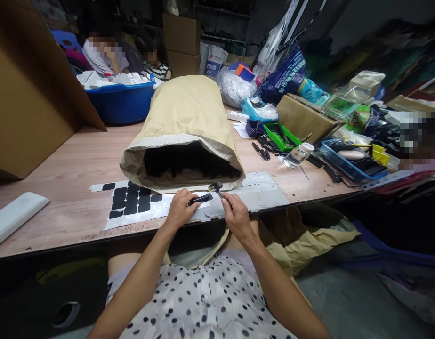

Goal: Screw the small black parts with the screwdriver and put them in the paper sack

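Note:
My left hand [180, 207] is closed on a slim black plastic piece [202, 199], which points right over the table's front edge. In my right hand [235, 213] is a small hammer [216, 187], gripped by its handle, its head just above the tip of the black piece. A white sheet with black rounded stickers [132, 200] lies left of my left hand. Under both hands is a grey flat board [263, 190]. Beyond them a large paper sack [189, 108] lies with its mouth toward me, dark pieces inside.
A blue basin [116, 101] of white boxes stands back left, near two people. At right are a green tray [281, 136], a clear jar [298, 155] and a blue basket [348, 162]. A white oblong object [18, 214] lies far left beside a cardboard box [30, 94].

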Demonstrator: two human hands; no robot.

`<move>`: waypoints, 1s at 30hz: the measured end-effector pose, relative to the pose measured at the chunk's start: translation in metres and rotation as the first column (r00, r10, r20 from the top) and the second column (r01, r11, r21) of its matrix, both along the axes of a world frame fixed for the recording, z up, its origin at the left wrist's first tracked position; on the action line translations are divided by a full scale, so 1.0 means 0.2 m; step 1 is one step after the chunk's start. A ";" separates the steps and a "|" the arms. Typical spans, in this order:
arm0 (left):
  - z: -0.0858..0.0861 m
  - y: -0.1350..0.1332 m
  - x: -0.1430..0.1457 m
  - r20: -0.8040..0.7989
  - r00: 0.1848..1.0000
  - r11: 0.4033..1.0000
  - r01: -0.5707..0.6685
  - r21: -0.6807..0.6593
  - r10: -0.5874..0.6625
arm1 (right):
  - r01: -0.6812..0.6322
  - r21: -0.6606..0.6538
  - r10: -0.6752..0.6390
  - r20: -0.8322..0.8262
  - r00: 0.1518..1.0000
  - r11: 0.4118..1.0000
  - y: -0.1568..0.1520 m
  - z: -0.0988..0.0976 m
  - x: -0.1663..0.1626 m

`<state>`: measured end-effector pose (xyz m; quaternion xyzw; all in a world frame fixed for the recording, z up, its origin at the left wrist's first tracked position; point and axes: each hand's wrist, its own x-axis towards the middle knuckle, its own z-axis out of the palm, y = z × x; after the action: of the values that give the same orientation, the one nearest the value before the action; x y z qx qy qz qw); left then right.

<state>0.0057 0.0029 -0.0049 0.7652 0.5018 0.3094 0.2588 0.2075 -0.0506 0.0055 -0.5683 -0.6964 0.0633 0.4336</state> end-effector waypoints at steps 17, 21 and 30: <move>-0.01 0.01 0.01 0.014 1.000 0.999 0.007 -0.036 -0.006 | -0.007 -0.005 0.008 0.178 0.984 1.000 -0.08 -0.03 -0.09; 0.00 0.01 0.00 0.032 0.999 0.998 0.019 -0.059 -0.017 | -0.033 0.009 0.031 0.146 0.989 0.999 -0.09 -0.02 -0.11; 0.02 0.00 0.00 0.049 0.999 0.997 0.014 -0.082 -0.010 | -0.012 -0.014 0.014 0.216 0.976 1.000 -0.04 -0.03 -0.09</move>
<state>0.0065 0.0038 -0.0012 0.7492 0.5029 0.3055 0.3040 0.1896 -0.0593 -0.0004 -0.5699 -0.7427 0.0082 0.3514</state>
